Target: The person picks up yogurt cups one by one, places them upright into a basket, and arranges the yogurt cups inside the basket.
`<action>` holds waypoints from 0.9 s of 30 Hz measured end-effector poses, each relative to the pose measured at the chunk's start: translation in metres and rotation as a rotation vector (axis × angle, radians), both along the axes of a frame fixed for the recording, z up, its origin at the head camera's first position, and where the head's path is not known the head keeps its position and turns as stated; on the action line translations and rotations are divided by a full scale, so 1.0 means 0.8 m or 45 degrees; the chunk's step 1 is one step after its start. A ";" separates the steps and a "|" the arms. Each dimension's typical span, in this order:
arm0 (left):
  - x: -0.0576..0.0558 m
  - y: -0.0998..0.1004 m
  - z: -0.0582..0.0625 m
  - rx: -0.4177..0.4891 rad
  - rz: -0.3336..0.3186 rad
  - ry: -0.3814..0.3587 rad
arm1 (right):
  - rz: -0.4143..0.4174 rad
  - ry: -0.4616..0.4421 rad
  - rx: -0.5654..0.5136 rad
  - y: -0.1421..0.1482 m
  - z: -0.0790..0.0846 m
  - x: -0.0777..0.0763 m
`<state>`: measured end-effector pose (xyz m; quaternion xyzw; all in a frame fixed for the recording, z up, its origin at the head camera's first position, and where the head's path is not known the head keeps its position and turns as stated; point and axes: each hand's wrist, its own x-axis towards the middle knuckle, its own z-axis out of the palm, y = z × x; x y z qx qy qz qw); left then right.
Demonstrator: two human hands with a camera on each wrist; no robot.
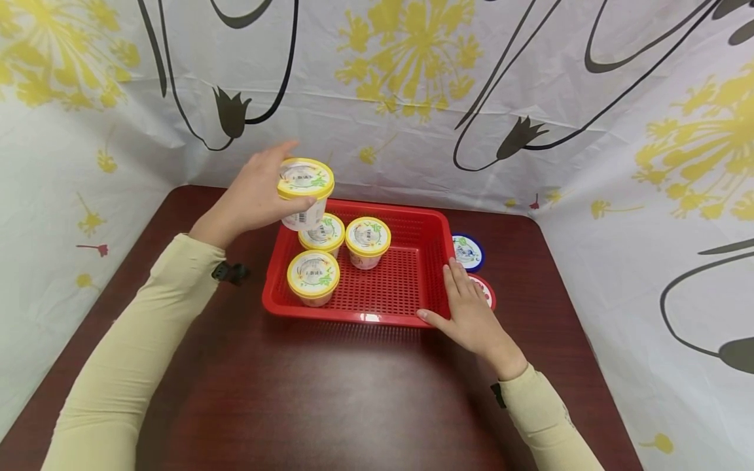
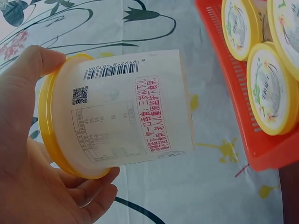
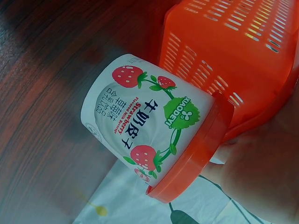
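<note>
My left hand (image 1: 250, 190) grips a yellow-lidded paper tub (image 1: 306, 212) by its lid, held up over the back left of the red plastic basket (image 1: 400, 288). Barcode and pink print show on the tub's side (image 2: 121, 109) in the left wrist view. Three more yellow-lidded tubs (image 1: 313, 273) stand upright in the basket's left half. With fingers stretched out, my right hand (image 1: 471, 314) rests along the basket's right rim, thumb at the front corner. Right beside it, outside the basket, is a red-lidded strawberry tub (image 3: 140, 116), partly hidden by the hand in the head view.
A blue-lidded tub (image 1: 468, 252) stands behind the red-lidded one, close to the basket's right wall. All this is on a dark wood-look table (image 1: 365, 392). A flower-patterned sheet (image 1: 400, 157) hangs along the table's back and sides.
</note>
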<state>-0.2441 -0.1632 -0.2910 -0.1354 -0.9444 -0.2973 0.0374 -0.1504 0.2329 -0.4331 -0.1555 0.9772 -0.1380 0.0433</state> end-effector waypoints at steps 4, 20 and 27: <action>-0.001 0.006 0.001 0.024 -0.037 0.030 | 0.001 0.002 0.001 0.000 0.000 0.000; 0.003 0.034 -0.013 0.042 -0.157 0.073 | -0.002 -0.006 -0.012 -0.001 0.002 0.001; 0.008 0.046 -0.022 0.013 -0.184 0.036 | 0.005 0.011 -0.012 0.000 0.001 0.001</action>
